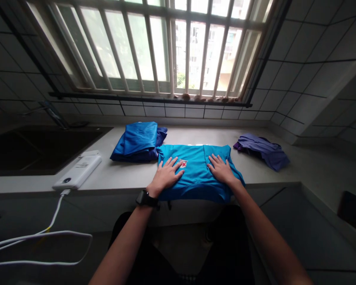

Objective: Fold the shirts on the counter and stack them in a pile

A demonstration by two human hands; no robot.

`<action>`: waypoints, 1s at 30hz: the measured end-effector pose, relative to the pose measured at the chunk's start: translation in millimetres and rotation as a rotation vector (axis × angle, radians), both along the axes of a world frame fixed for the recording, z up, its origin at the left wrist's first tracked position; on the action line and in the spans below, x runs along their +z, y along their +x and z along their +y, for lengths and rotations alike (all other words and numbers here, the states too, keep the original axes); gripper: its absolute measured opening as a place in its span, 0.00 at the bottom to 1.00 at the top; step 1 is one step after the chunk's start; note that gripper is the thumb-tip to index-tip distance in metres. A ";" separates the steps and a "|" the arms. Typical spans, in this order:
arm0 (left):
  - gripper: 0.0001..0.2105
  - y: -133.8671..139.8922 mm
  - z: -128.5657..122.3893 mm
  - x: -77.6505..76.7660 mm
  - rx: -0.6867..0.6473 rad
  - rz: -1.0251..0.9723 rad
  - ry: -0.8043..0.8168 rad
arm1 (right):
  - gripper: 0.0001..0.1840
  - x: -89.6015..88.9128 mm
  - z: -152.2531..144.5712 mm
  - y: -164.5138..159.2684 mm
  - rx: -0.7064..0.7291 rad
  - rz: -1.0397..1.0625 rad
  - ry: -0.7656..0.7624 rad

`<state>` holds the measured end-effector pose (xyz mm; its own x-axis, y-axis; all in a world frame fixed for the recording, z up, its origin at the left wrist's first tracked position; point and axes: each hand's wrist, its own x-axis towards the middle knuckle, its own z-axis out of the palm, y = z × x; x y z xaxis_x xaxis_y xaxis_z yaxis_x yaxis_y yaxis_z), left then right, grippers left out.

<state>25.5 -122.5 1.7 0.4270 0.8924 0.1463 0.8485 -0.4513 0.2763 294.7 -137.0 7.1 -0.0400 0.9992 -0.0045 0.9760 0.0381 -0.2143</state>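
A bright blue shirt (192, 174) with a small red-and-white patch lies spread on the countertop, its near edge hanging over the front. My left hand (166, 174) rests flat on its left part beside the patch, fingers spread. On the right part lies my right hand (222, 169), palm down with its fingers apart. Neither hand grips the cloth. Left of the shirt sits a stack of folded blue clothes (139, 140), close against its edge. A crumpled purple garment (262, 150) lies apart on the right.
The white countertop (130, 178) runs below a barred window (166, 51). A dark sink (26, 150) with a faucet (55, 114) is at the left. Near the front edge stands a white power bank (78, 170) with a white cable (57, 208) hanging down.
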 end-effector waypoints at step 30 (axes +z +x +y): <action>0.28 9.1 -23.6 16.7 -0.009 0.156 0.062 | 0.37 34.0 50.8 -39.0 -0.311 0.047 -0.113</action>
